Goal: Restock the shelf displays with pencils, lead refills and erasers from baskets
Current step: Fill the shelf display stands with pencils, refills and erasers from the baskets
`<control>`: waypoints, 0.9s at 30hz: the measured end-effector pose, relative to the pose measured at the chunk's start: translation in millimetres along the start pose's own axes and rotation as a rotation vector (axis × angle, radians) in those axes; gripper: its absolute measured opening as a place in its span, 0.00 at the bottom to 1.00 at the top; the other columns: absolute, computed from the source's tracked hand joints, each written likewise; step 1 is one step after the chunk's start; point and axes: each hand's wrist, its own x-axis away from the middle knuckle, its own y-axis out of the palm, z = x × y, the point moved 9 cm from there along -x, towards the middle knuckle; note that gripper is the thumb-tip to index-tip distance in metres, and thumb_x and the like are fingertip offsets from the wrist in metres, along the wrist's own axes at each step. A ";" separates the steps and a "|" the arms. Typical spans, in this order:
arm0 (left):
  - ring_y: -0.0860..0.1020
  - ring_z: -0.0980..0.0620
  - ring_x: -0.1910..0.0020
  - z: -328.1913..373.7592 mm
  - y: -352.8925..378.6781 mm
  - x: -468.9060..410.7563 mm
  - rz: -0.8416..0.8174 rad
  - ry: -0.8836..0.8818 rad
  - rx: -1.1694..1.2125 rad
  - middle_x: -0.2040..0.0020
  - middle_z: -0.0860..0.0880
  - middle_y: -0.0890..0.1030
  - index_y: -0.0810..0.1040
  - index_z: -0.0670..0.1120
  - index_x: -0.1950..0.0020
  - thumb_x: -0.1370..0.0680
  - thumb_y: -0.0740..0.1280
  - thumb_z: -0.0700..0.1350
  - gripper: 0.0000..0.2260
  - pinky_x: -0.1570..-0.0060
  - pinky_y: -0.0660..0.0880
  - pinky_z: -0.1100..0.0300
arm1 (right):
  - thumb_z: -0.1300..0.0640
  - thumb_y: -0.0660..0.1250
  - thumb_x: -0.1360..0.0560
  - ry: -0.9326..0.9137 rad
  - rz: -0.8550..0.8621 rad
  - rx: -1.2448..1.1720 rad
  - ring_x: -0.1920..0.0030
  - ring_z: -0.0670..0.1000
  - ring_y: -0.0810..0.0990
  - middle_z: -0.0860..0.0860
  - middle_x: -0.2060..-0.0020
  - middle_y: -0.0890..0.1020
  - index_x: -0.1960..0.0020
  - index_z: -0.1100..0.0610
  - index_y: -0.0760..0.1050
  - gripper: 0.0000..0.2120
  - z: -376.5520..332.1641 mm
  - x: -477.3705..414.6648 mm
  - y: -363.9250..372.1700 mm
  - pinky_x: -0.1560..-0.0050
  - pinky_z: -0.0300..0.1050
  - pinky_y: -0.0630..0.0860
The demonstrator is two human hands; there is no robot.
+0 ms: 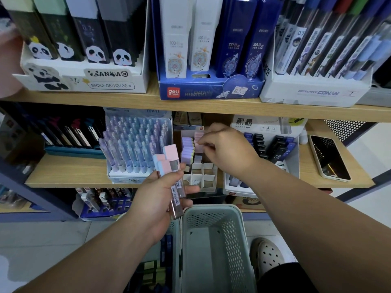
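My left hand (163, 193) grips a small bunch of slim lead-refill cases (172, 166) with pink caps, held upright in front of the middle shelf. My right hand (227, 149) reaches over a divided display box (203, 172) on that shelf and pinches one pink-capped refill case (198, 137) at the back right row. Purple-capped cases (187, 145) fill the back left cells of the box; its front cells show bare cardboard dividers.
A pale green basket (213, 240) stands below my hands, another basket with dark refill packs (167, 250) to its left. A pen display (135, 144) sits left of the box, black refill packs (273, 149) right, a phone (329, 157) further right. Boxed refills line the upper shelf (211, 106).
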 end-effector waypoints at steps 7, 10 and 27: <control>0.83 0.53 0.67 -3.2 8.4 3.4 -0.085 -0.042 -0.097 0.48 0.47 0.86 0.79 0.43 0.38 0.19 0.66 0.42 0.11 0.76 0.74 0.63 | 0.55 0.70 0.23 0.135 0.024 -0.168 0.58 0.50 0.81 0.49 0.59 0.84 0.52 0.55 0.85 0.06 -0.8 -0.9 -9.4 0.54 0.49 0.79; 0.82 0.53 0.69 -4.4 6.1 3.9 -0.078 -0.057 -0.121 0.49 0.43 0.86 0.81 0.43 0.39 0.20 0.66 0.43 0.11 0.76 0.73 0.64 | 0.50 0.69 0.20 0.287 -0.136 -0.369 0.69 0.41 0.77 0.44 0.69 0.79 0.53 0.55 0.83 0.09 1.8 4.1 3.1 0.60 0.44 0.76; 0.85 0.52 0.63 -3.7 13.0 23.5 -0.152 -0.041 -0.259 0.51 0.47 0.87 0.78 0.47 0.39 0.19 0.66 0.45 0.10 0.73 0.72 0.62 | 0.58 0.69 0.21 0.636 -0.435 -1.026 0.71 0.51 0.81 0.56 0.68 0.82 0.47 0.57 0.80 0.04 2.0 46.3 -4.4 0.71 0.40 0.76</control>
